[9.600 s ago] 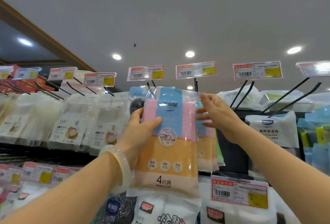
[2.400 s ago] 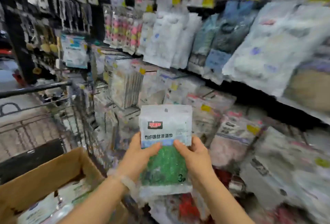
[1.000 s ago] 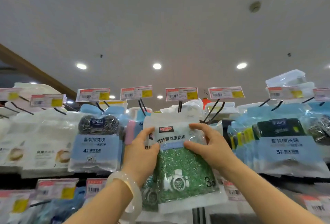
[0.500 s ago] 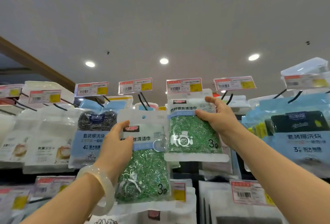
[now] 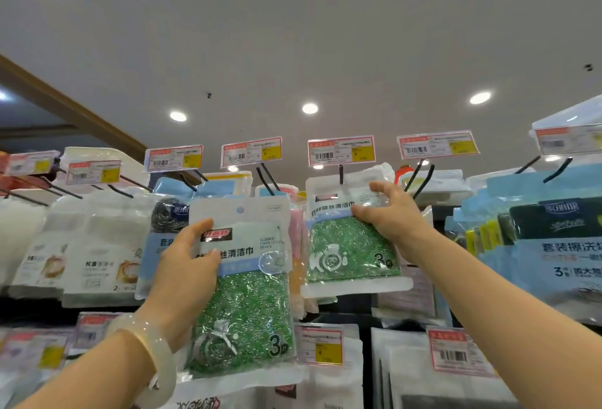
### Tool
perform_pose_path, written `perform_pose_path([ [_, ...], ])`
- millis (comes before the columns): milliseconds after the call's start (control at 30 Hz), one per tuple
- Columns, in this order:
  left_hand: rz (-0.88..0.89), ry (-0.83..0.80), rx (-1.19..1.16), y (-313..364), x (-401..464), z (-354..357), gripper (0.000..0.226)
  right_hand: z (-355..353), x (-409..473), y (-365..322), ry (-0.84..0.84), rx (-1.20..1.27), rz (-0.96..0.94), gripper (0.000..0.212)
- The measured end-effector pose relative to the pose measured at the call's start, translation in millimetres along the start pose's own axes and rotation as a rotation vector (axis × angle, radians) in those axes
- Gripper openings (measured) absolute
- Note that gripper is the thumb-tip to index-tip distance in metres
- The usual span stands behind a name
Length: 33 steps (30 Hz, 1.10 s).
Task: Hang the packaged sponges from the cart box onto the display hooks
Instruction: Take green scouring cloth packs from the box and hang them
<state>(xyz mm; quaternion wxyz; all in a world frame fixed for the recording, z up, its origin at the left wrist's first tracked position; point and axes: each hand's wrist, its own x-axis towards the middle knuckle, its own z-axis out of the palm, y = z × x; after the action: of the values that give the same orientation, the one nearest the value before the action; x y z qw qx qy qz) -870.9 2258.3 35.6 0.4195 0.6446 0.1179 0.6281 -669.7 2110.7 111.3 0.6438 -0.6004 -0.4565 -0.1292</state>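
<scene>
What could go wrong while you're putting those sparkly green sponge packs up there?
The right hand holds one green sponge pack only by its upper corner at the black hook; I cannot tell whether the hole has caught, so it might slip off. The left hand grips the second green sponge pack by one edge, so it could drop. Crowded neighbouring packs may get knocked.

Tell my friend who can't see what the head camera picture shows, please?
The right hand lifts a green sponge pack up to a black display hook under a price tag. The left hand holds a second green sponge pack lower down.
</scene>
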Motion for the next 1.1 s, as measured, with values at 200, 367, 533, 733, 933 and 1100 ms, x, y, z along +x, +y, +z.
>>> perform_pose_path([
  [200, -0.002, -0.041, 0.000, 1.5, -4.4, 5.6, 0.043, 17.6, 10.6, 15.6, 0.111, -0.728, 0.007, 0.061],
  [367, -0.010, -0.087, -0.015, 5.0, -3.9, 16.7, 0.043, 37.4, 13.7, 21.0, 0.054, -0.871, -0.504, 0.049],
  [533, -0.003, -0.125, -0.049, 9.3, -2.8, 30.4, 0.043, 43.1, 29.3, 26.6, -0.298, -1.123, -0.318, 0.044],
  [733, 0.016, -0.182, -0.034, 10.9, -0.7, 45.0, 0.046, 30.2, 23.4, 38.2, -0.473, -1.027, 0.038, 0.045],
  [933, 0.022, -0.183, -0.024, 7.2, 5.0, 68.3, 0.046, 9.4, 1.8, 31.4, -0.306, -0.235, 0.142, 0.042],
  [1100, 0.068, -0.196, -0.027, 13.6, 13.7, 96.5, 0.055, -4.2, -18.2, 17.6, -0.161, 0.031, -0.062, 0.041],
])
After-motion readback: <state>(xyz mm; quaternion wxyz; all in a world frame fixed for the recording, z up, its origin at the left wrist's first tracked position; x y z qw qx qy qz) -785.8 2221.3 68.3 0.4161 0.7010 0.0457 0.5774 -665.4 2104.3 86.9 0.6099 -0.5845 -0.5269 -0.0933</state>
